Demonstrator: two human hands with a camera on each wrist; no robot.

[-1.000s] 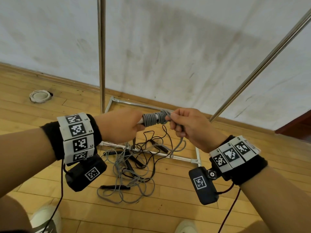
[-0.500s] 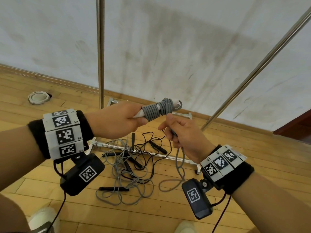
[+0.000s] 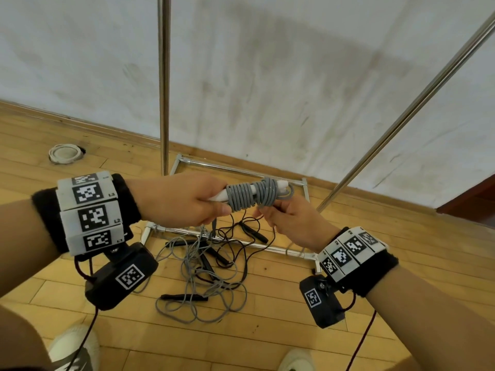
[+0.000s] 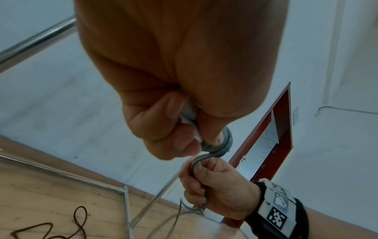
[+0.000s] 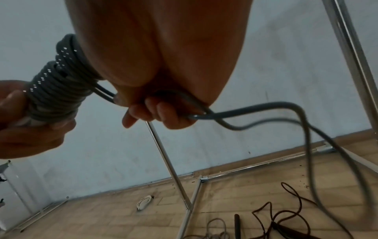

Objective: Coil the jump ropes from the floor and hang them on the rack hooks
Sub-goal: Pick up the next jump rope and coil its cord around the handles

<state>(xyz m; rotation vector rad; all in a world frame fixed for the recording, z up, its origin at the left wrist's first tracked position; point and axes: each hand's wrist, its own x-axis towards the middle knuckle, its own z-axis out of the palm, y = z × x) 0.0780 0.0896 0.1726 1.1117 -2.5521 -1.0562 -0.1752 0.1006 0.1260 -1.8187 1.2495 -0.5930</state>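
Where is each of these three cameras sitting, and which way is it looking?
Head: on the head, looking down at both hands winding the grey rope, forearms showing.
Left wrist: under the left hand, facing the right hand.
Right wrist: under the right hand, facing the rack and floor.
All share the rope coil.

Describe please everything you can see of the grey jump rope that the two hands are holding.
The grey jump rope is a smooth, plastic-looking cord wound in many tight turns around its white handles, making a roughly level bundle above the floor. The left hand grips the handles at one end. The right hand holds the free doubled strand just under the bundle; the rest hangs in loose loops toward the floor. It is not yet on the rack.
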